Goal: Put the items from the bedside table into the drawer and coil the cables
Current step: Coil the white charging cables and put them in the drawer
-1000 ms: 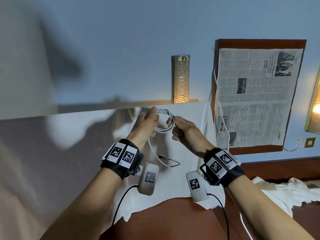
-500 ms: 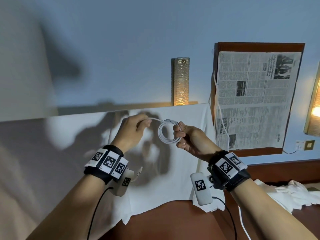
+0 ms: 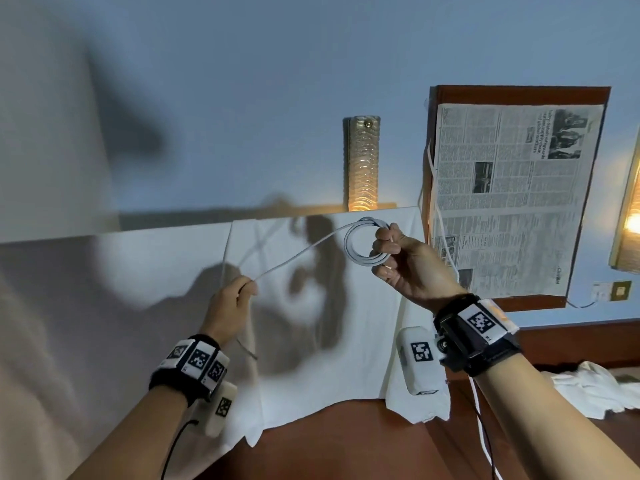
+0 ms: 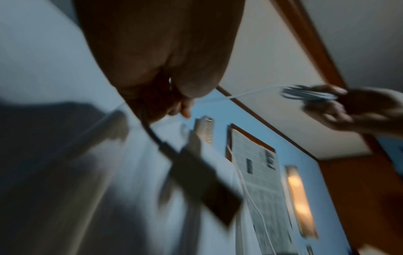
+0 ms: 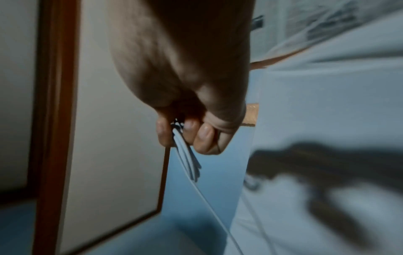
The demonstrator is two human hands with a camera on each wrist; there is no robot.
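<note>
Right hand (image 3: 410,268) pinching stacked loops of thin white charging cable (image 3: 363,245) between thumb and fingers (image 5: 162,132), keeping coil from springing open. Left hand (image 3: 228,306) pinching free run lower left, pulling it taut, likely feeding next wrap. Coil hanging mid-air over white sheet-covered bed (image 3: 311,341), wooden bedside table (image 3: 446,188) to right. Short tail dangling below left hand; plug blurred. Drawer not in view; wrist views motion-smeared

Right hand (image 5: 185,82), seen from the wrist: thumb and fingers (image 5: 203,136) pinch several bunched loops of white cable (image 5: 186,158). A single strand trails downward from the grip. Background: blurred wood-framed panel (image 5: 55,120).
</note>
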